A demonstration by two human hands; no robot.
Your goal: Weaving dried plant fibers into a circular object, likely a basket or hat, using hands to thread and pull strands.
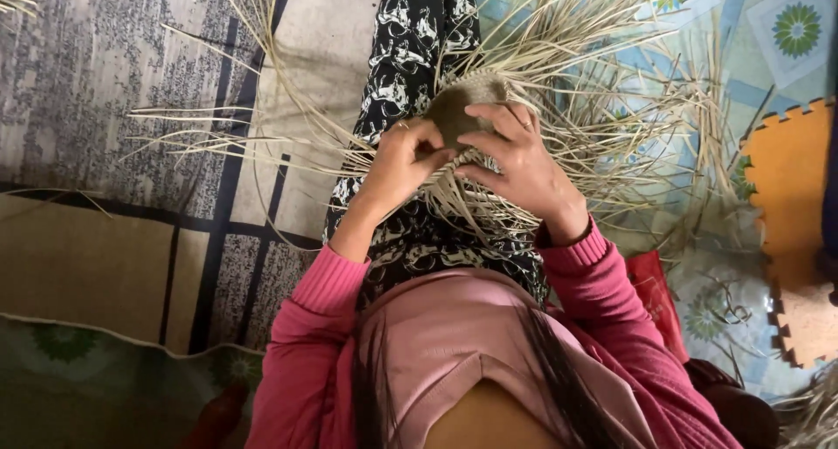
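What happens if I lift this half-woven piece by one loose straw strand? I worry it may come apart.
The loose straw strands fan and curve, so they are probably floppy. The woven piece looks thin and light. Both hands, left hand and right hand, grip it.

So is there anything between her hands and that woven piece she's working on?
Nothing visible. Both hands are already on the woven piece over the lap: the left hand pinches its edge, the right hand cups it, loose straw strands fanning outward.

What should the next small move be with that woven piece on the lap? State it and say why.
Probably tuck the strand pinched by the left hand under the next upright and pull it snug. The right hand cups the small woven piece against the knee, and many loose straw strands fan out unwoven around its edge.
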